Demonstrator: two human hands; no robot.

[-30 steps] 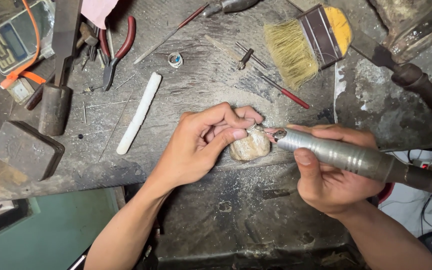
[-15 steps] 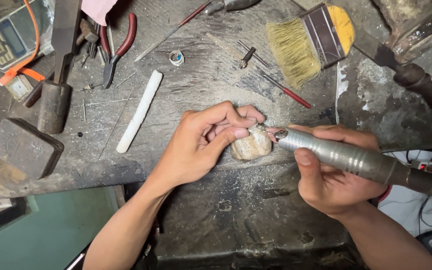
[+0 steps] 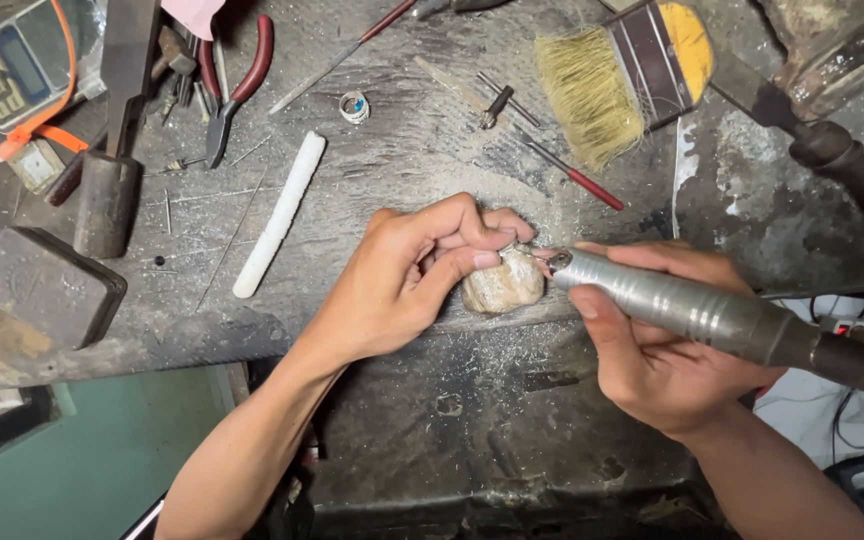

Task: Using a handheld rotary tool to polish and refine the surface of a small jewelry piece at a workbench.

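- While only the head view is on hand, it shows the left hand (image 3: 402,285) pinching a small piece against a pale, rounded block (image 3: 502,285) at the front edge of the tabletop (image 3: 402,170); the piece itself is too small and too hidden by the fingertips to tell what it is.
- The left grip is narrow, thumb and forefinger closed on that small piece; the right hand (image 3: 662,350) is wrapped fully around a grey metal rotary handpiece (image 3: 692,315), its tip touching the work just beside the left fingertips.
- Risk, as a judgement: the tool tip sits right against the left thumb and forefinger, so a skid off the piece could nick them.
- The piece is held by fingertip pressure alone, so a catch of the tip could flick it off the block and over the tabletop's front edge.
- The block rests near that edge; a hard sideways push could shift it.
- Dust lies thick around the block and could hide a dropped piece.
- Of packages, labels and signs little shows: a small digital scale (image 3: 17,65) with a grey screen and an orange strap lies at the far left corner.
- A dark rectangular block (image 3: 52,285) with faint raised marking sits at the left.
- A yellow-handled brush (image 3: 622,70), red-handled pliers (image 3: 237,85), a white rod (image 3: 280,212) and a small ring-like cap (image 3: 354,106) lie well apart from the hands.
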